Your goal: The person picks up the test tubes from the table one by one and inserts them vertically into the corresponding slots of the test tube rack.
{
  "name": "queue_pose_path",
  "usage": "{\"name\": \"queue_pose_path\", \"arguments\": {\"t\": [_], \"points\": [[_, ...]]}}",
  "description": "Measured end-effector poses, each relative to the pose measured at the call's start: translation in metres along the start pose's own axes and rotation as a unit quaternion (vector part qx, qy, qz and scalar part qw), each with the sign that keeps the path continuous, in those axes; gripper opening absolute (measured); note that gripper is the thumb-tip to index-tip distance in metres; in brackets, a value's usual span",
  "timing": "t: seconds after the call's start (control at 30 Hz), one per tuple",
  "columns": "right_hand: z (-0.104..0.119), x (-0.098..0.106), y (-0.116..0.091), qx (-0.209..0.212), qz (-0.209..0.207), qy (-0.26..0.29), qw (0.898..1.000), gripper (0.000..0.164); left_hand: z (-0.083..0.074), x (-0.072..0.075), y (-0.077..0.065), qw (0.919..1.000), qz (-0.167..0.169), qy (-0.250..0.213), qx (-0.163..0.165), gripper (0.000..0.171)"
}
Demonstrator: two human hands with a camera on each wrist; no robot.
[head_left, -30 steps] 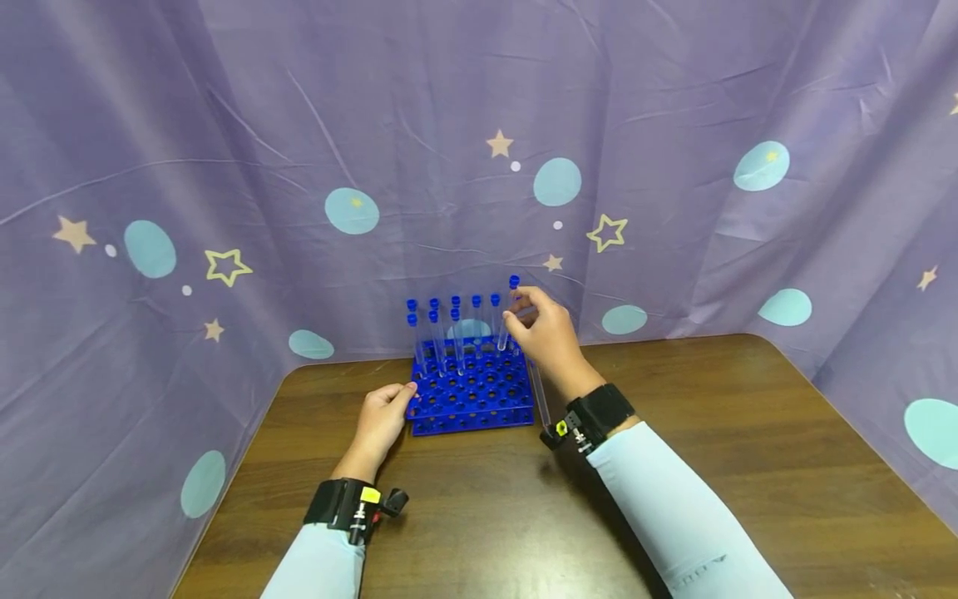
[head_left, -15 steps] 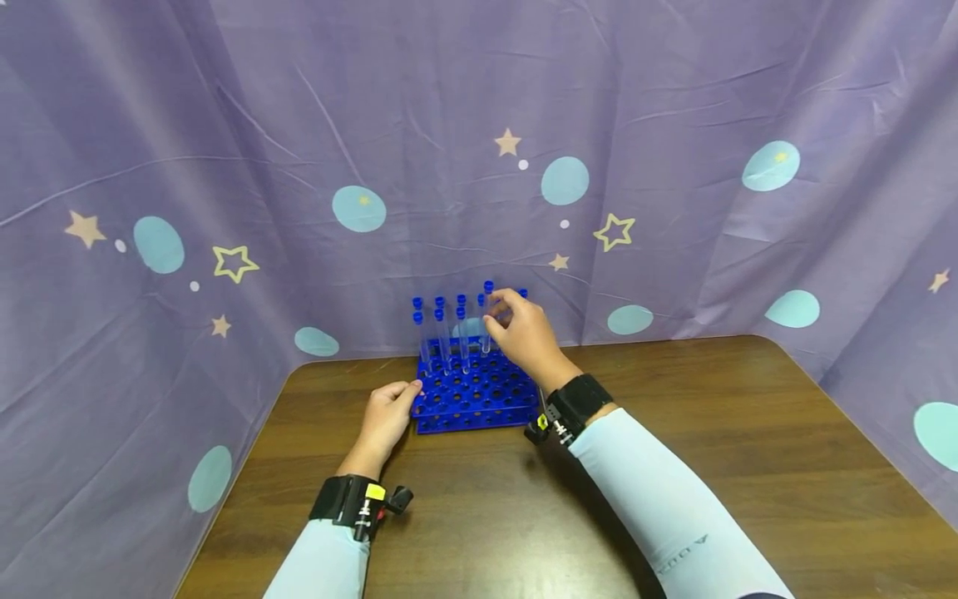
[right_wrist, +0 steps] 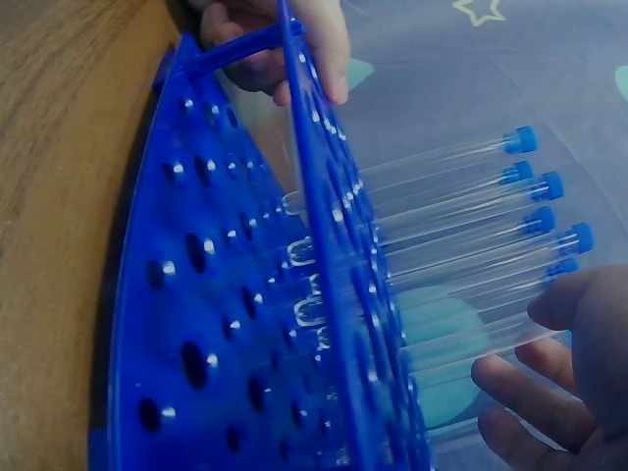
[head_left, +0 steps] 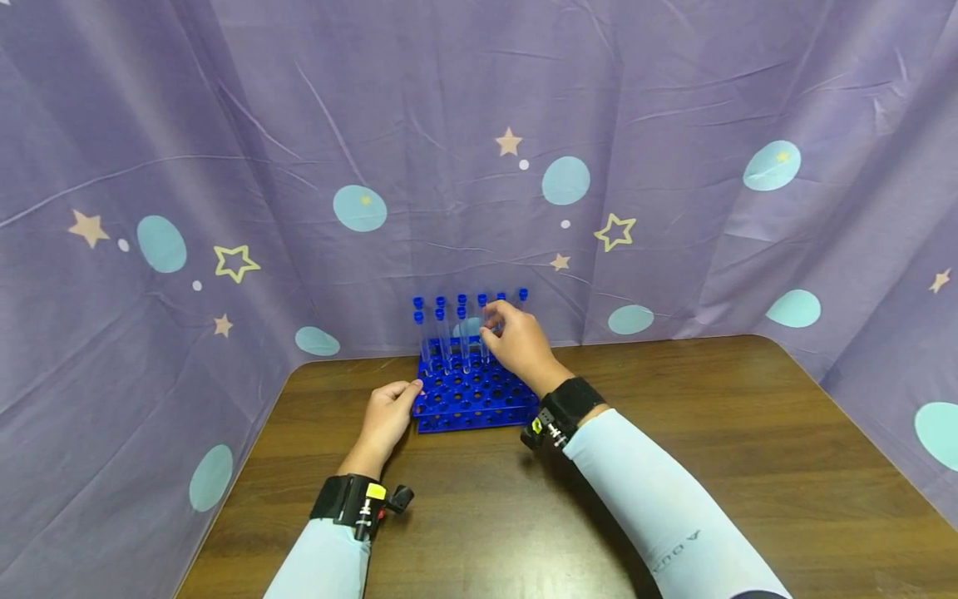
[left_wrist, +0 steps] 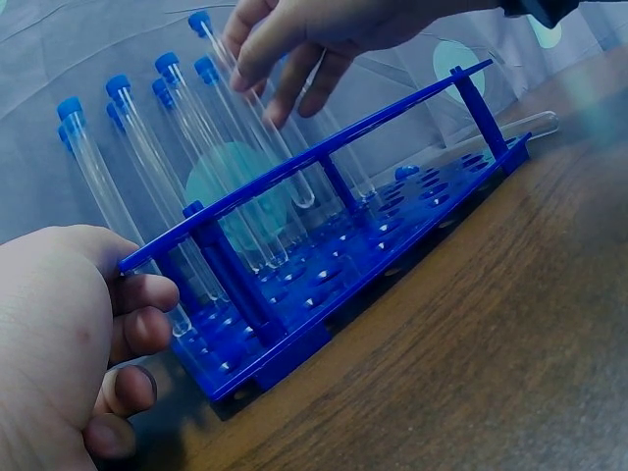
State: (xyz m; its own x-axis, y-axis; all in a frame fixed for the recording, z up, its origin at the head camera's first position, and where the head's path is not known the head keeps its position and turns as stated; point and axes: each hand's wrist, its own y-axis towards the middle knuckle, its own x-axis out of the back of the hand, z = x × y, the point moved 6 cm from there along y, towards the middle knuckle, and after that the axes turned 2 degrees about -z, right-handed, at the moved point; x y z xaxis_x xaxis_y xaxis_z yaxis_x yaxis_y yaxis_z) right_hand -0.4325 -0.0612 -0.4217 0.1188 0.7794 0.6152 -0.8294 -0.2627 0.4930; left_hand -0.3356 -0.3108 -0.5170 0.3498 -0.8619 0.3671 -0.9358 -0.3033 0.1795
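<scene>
A blue test tube rack [head_left: 475, 399] stands on the table, holding several clear test tubes [head_left: 445, 341] with blue caps upright in its back rows. My left hand [head_left: 385, 416] grips the rack's left end, thumb on the top plate and fingers curled beneath, as the left wrist view shows. At the rack's back, my right hand [head_left: 520, 345] pinches a capped test tube [left_wrist: 280, 147] between thumb and fingers. Its lower end is through the top plate; whether it touches the bottom plate I cannot tell. The right hand partly hides the tubes behind it.
A loose test tube [left_wrist: 505, 128] lies at the rack's right end, hidden by my right arm in the head view. A purple curtain [head_left: 449, 166] with stars hangs close behind the rack. The wooden table [head_left: 464, 516] extends in front and to both sides.
My right hand has moved left along the rack with the test tube, then down, lowering it into a hole at the back. The left hand keeps its grip on the rack.
</scene>
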Motion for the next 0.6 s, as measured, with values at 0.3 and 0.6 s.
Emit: {"name": "queue_pose_path", "arguments": {"t": [0.3,0.6], "points": [[-0.004,-0.008,-0.004,-0.013,0.013,-0.016,1.000,0.034,0.001,0.000,0.000,1.0000,0.001,0.002,0.002,0.037],[-0.008,-0.012,-0.006,-0.018,0.013,-0.018,1.000,0.034,0.001,0.000,0.000,1.0000,0.003,0.004,0.007,0.038]]}}
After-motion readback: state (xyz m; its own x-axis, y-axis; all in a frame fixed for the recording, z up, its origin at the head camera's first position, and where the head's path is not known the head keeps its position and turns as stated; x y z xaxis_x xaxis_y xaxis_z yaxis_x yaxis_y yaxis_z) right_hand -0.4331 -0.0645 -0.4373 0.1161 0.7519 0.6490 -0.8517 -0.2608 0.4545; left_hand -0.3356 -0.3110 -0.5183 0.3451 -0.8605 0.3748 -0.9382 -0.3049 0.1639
